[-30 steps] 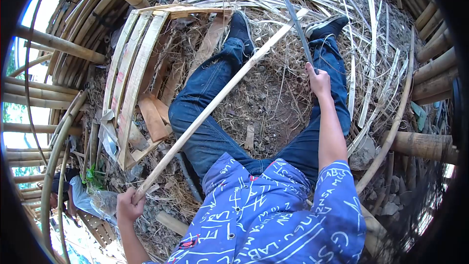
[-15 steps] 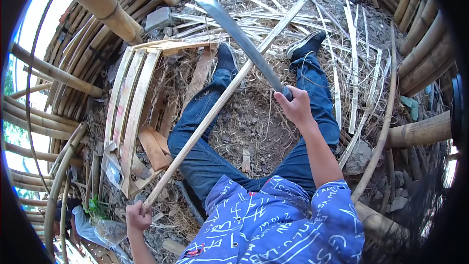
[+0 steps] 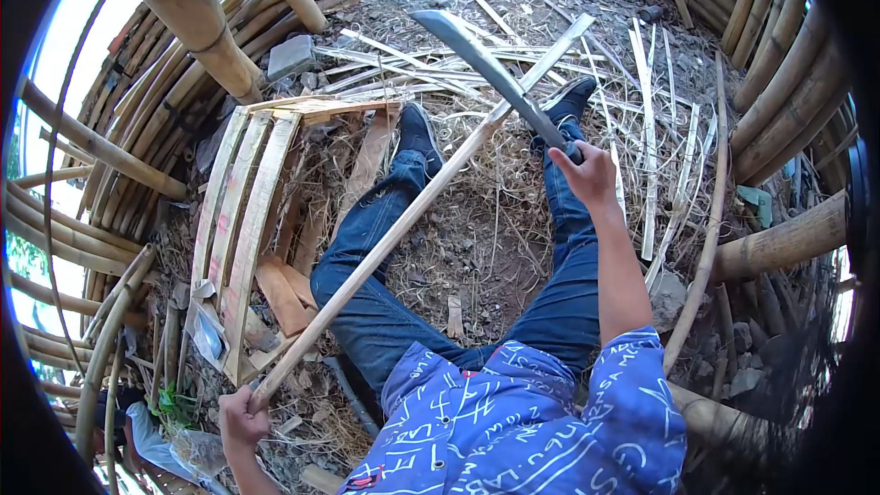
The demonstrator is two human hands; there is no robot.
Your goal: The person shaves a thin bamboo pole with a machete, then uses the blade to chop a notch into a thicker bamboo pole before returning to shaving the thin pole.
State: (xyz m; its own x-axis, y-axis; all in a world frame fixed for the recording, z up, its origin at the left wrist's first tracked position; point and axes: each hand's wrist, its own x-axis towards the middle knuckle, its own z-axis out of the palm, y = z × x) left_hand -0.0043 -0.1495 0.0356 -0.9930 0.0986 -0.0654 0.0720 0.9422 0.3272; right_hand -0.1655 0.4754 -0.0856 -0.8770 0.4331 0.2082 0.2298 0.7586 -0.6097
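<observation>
A long pale wooden strip (image 3: 394, 231) runs diagonally from the lower left up past my shoes. My left hand (image 3: 244, 419) is wrapped round its lower end. In my right hand (image 3: 589, 170) is the dark handle of a long machete (image 3: 492, 71), its curved blade pointing up and left. The blade crosses the upper part of the strip and appears to touch it. My legs in jeans are spread on either side of the strip's middle stretch.
A slatted wooden crate (image 3: 240, 220) stands to the left of my legs. Split strips (image 3: 649, 128) and shavings litter the ground ahead and right. A grey block (image 3: 291, 56) lies behind the crate. Bamboo poles (image 3: 788, 236) surround the spot. Part of another person (image 3: 151, 440) shows at the lower left.
The machete and my right hand have moved right, and the blade now crosses the strip farther up. My left hand has shifted slightly left and down with the strip's lower end.
</observation>
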